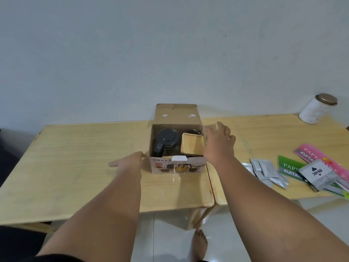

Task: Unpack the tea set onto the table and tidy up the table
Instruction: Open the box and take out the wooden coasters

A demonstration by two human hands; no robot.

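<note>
Standing near the middle of the table (85, 157), the cardboard box (177, 166) is open at the top, with its rear flap upright against the wall. Inside, a glass teapot with a dark lid (167, 138) occupies the left half; a light wooden tray (192, 144) lies tilted in the right half, with a dark rim showing behind it.

The left hand (130, 161) is just beside the front-left corner of the box, fingers straight and spread, holding nothing. The right hand (219, 141) hovers over the right wall of the box, fingers loosely spread; contact with the wall cannot be confirmed because of motion blur.

To the right, on the adjoining tabletop, lie silver sachets (264, 170), a green receipt book (288, 167), a pink receipt book (319, 155) and a stamp pad box (319, 173). A white canister with a brown lid (317, 108) stands at the far right corner. A bare foot (199, 242) rests on the tiled floor below.
</note>
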